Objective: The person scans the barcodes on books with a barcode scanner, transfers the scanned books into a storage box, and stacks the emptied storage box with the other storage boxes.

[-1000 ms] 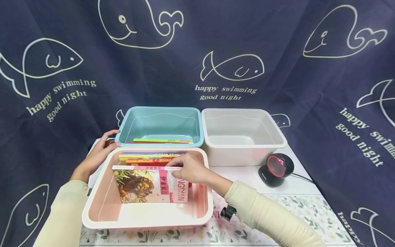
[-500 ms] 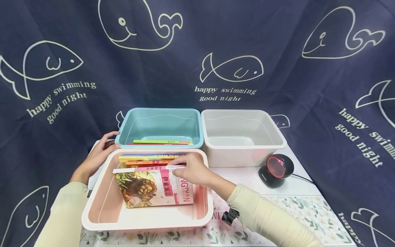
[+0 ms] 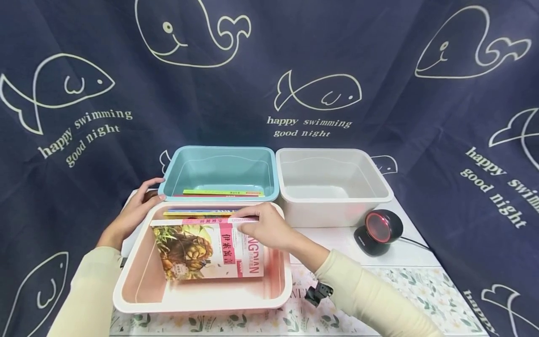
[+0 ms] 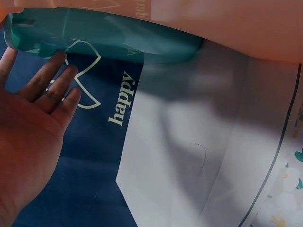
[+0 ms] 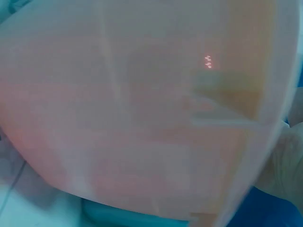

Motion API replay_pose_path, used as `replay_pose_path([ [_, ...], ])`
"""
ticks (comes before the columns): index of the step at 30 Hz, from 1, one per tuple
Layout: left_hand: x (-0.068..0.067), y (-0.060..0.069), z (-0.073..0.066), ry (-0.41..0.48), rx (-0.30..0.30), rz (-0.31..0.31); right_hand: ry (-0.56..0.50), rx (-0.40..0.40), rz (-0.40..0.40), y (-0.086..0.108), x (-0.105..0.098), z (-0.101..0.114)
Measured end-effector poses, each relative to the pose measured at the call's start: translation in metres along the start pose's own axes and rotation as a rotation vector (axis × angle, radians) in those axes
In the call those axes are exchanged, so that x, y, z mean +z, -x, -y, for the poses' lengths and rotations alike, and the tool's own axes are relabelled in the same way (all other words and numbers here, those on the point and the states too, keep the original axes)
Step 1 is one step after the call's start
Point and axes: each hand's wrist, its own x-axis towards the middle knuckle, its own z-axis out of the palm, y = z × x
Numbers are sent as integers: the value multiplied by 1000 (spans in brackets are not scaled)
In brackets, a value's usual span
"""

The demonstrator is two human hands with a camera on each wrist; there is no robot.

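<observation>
A pink bin (image 3: 202,306) stands in front with several books in it. My right hand (image 3: 269,229) pinches the top edge of a paperback book (image 3: 193,252) with a lion on its cover, held roughly upright inside this bin. Behind it, the top edges of other books (image 3: 185,214) show. My left hand (image 3: 132,217) touches the left end of a teal bin (image 3: 223,149); the left wrist view shows its fingers (image 4: 59,87) fairly straight against that bin. In the right wrist view the pink bin's wall (image 5: 118,118) covers most of the picture and hides the book.
Thin books (image 3: 223,192) lie along the near side inside the teal bin. A white bin (image 3: 332,213) stands to its right. A black round device (image 3: 381,229) with a red-lit face and a cable sits on the table (image 3: 320,243). A dark blue cloth (image 3: 252,107) hangs behind.
The lion-cover book first tilts and shifts toward me, then rises and levels; it now hides the orange book spines behind it. The left hand stays at the teal bin.
</observation>
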Motion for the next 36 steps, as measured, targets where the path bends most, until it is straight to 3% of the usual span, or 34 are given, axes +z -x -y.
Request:
replay_pose_path([
  [9, 1, -1, 3, 28, 15, -16, -181, 33, -16, 3, -20, 18],
  [12, 2, -2, 4, 73, 43, -10, -231, 32, -25, 4, -25, 24],
  [18, 3, 0, 5, 69, 101, -22, -291, 26, -49, 9, -42, 38],
  [24, 2, -1, 4, 90, 99, -25, -291, -6, -102, 18, -66, 51],
  [32, 3, -1, -1, 2, 56, -37, -219, -31, -175, 34, -96, 64],
  [36, 3, 0, -2, 0, 49, -30, -179, -15, -215, 42, -109, 65],
])
